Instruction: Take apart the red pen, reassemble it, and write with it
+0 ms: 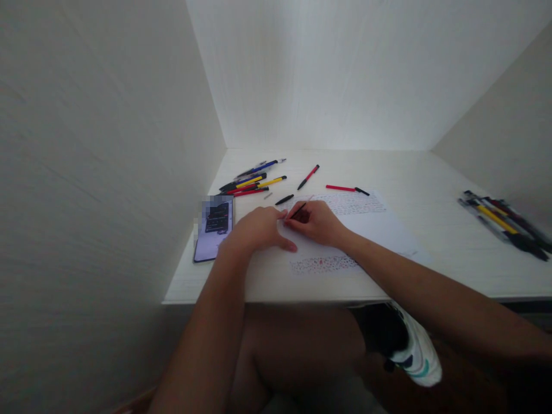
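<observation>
My right hand (pixel 317 223) is closed around a thin dark pen refill (pixel 298 210), its tip low over a sheet of white paper (pixel 371 230). Rows of small red and dark marks cover the paper's upper and lower parts. My left hand (pixel 263 227) lies at the sheet's left side, thumb and forefinger apart, the forefinger close to my right fingertips. Its other fingers are hidden. Just beyond the hands are a black pen grip (pixel 284 199), a small grey piece like a spring (pixel 268 195) and a red pen barrel with a black end (pixel 347 188).
A phone (pixel 214 241) with a lit screen lies left of my left hand. Several blue, yellow and red pens (pixel 252 183) are heaped behind it. One red and black pen (pixel 308 177) lies alone. More pens (pixel 504 221) form a pile at right. White panels (pixel 323 75) enclose the desk.
</observation>
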### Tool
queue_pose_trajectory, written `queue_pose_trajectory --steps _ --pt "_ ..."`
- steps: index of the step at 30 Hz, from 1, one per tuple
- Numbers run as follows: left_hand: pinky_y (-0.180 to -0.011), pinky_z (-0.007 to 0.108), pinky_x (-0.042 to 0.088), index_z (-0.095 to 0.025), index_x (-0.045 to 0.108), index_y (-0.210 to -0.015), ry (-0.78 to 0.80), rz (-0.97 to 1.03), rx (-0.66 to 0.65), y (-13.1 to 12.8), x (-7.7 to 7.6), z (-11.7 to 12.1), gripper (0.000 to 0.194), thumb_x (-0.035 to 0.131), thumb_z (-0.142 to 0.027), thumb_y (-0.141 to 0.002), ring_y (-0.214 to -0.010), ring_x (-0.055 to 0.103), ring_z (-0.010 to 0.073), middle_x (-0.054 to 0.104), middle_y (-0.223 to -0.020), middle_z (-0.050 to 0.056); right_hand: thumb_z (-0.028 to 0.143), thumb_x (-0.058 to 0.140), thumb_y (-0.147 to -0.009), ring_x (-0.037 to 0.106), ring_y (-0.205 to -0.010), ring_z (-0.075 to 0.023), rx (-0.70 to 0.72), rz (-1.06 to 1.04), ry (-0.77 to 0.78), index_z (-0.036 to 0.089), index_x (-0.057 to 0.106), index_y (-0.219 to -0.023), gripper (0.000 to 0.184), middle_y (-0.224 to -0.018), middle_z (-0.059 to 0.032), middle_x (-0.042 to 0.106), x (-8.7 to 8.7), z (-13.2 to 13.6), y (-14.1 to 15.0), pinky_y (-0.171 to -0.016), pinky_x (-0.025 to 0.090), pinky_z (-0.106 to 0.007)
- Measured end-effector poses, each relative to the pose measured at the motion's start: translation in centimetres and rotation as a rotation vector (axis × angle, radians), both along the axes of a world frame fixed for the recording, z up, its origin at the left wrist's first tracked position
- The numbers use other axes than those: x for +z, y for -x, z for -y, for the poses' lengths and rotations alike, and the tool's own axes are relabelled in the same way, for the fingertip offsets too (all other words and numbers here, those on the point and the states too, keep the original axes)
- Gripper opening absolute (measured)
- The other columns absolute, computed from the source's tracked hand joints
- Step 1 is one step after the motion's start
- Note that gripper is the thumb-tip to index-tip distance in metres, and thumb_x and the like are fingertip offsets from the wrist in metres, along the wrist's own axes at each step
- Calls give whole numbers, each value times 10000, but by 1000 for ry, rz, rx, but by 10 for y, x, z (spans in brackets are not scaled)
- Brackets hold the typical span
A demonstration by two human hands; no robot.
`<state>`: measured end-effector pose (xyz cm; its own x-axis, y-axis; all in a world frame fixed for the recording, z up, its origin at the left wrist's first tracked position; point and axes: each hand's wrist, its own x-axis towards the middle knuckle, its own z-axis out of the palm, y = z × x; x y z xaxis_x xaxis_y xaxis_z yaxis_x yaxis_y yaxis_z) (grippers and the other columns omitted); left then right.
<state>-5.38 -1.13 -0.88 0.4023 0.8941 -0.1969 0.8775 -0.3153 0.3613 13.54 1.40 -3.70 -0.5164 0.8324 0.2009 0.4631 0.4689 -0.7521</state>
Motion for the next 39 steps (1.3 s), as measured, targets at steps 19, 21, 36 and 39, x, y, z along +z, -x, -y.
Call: queue_pose_trajectory --steps 19,21,36,39 --pt "-939 395 477 -224 638 -1317 -18 -50 -4 -3 3 2 827 804 -644 -624 -1080 612 313 670 -1169 105 363 672 -808 659 -742 -178 -7 6 -6 188 727 -854 189 -822 -62 742 0 -1 -1 -701 495 -321" --pt "-935 394 478 -221 650 -1299 -10 -57 -3 -3 5 3 798 801 -637 -635 -1066 617 310 674 -1158 102 354 666 -811 657 -731 -177 -9 7 -4 184 725 -855 186 -812 -64 741 1 0 -1 -696 495 -320" --pt "-980 416 445 -247 564 -1409 4 -28 22 0 4 3 934 800 -669 -610 -1177 558 340 624 -1288 113 370 673 -811 648 -708 -171 -39 7 -22 187 738 -821 195 -781 -62 734 3 2 -2 -671 483 -310" --pt "-988 415 440 -239 580 -1393 3 -22 2 0 5 3 899 799 -653 -626 -1174 562 340 631 -1272 113 358 667 -809 646 -694 -169 -47 13 -18 185 732 -807 185 -765 -62 730 3 3 -1 -662 479 -309"
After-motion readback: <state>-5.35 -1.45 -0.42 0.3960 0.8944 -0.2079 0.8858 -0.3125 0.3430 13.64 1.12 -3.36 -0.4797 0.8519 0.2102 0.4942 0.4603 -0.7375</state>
